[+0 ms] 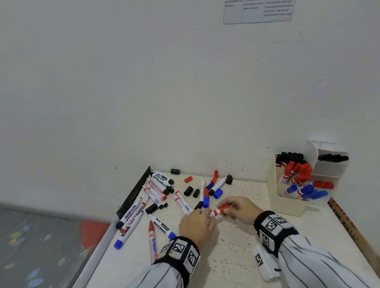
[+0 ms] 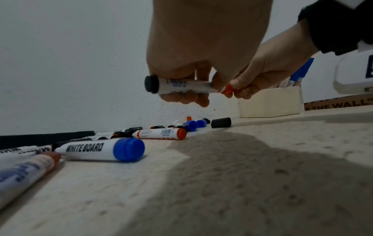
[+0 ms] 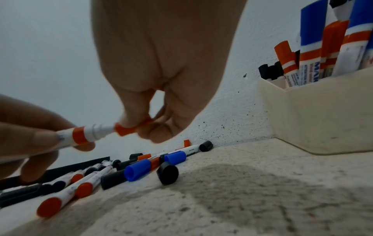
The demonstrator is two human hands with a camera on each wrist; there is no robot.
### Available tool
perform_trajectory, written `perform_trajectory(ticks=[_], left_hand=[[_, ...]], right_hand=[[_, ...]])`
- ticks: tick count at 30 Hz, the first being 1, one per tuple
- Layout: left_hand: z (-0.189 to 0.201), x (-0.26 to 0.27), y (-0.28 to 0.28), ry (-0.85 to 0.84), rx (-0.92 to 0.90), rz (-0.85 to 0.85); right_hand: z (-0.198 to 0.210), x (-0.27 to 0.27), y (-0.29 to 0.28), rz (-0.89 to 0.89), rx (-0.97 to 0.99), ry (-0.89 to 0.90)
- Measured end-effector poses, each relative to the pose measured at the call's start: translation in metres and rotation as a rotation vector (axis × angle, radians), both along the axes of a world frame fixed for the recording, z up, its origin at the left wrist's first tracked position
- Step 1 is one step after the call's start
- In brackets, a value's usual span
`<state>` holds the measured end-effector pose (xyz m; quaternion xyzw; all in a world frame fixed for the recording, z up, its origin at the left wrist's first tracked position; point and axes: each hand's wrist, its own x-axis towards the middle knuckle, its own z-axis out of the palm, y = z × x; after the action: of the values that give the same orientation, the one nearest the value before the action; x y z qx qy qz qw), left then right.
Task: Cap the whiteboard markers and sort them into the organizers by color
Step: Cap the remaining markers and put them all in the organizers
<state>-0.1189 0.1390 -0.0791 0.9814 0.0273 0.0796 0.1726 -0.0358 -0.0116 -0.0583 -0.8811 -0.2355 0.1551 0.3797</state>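
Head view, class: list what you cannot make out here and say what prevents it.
1. Wall notice: print too small and blurred to read.
2. Red marker: barrel hidden by the left hand.
3. Red cap: seating hidden by the right hand.
4. Organizer: lower marker barrels hidden by its wall.

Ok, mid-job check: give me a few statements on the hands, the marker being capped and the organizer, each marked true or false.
1. The left hand grips a white marker by its barrel. True.
2. The right hand holds a blue cap. False: it pinches a red cap.
3. The red cap is already pushed fully home. False: in the right wrist view the ribbed neck shows bare between cap and barrel.
4. The organizer holds red, blue and black markers. True.
5. Loose caps lie on the table. True: a blue cap among them.
6. Both hands rest flat on the table. False: both are raised above it.
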Motion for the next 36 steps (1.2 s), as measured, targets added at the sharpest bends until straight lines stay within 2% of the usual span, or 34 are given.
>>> perform_trajectory(ticks=[4, 7, 9, 14, 16, 19, 22, 28, 36], left_hand=[[-0.002, 0.007, 0.007, 0.116, -0.134, 0.096], [-0.004, 0.011, 0.011, 0.147, -0.285, 0.185], [-0.006, 0.014, 0.014, 0.174, -0.35, 0.223], [-0.011, 0.022, 0.027, 0.206, -0.484, 0.321], [-0.011, 0.024, 0.032, 0.227, -0.52, 0.351], [-0.012, 0.027, 0.038, 0.265, -0.616, 0.39], [-0.013, 0.027, 0.043, 0.254, -0.689, 0.442], [-0.017, 0.032, 0.056, 0.208, -0.718, 0.478], [-0.017, 0.037, 0.061, 0.199, -0.706, 0.459]], right_hand=[[0.0, 0.017, -0.005, -0.281, -0.008, -0.138], [-0.006, 0.031, -0.009, -0.37, -0.099, -0.07], [-0.01, 0.036, -0.008, -0.314, -0.213, -0.004], [-0.009, 0.038, 0.001, -0.134, -0.289, 0.208], [-0.014, 0.041, 0.008, -0.146, -0.345, 0.109], [-0.017, 0.048, 0.024, -0.191, -0.322, -0.102], [-0.012, 0.051, 0.047, -0.088, -0.368, -0.215], [-0.014, 0.054, 0.088, 0.107, -0.557, -0.183], [-0.019, 0.059, 0.118, 0.077, -0.686, -0.25]])
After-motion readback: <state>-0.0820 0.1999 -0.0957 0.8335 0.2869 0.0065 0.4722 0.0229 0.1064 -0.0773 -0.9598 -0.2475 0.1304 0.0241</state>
